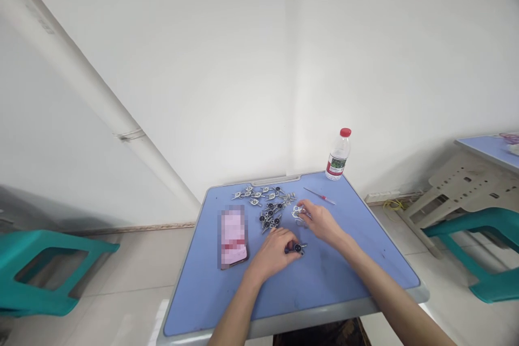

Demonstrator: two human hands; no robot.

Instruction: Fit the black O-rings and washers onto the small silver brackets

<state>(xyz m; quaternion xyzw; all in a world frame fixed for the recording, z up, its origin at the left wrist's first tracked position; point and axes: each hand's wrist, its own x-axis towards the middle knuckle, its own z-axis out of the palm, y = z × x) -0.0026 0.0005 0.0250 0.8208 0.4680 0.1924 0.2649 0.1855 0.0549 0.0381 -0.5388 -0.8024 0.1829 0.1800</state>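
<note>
My left hand [274,253] rests on the blue table [348,270], fingers curled round a small metal part with a black knob [299,248]. My right hand [320,219] reaches further back and pinches a small silver metal part [298,212] beside the heap. A scatter of several small silver parts with black knobs [268,203] lies on the far middle of the table, just beyond both hands.
A phone [233,235] lies left of my left hand. A thin red-handled screwdriver [320,195] lies near the far edge. A red-capped water bottle [338,155] stands at the far right corner. Teal chairs [44,270] flank the table; another table [488,147] is at right.
</note>
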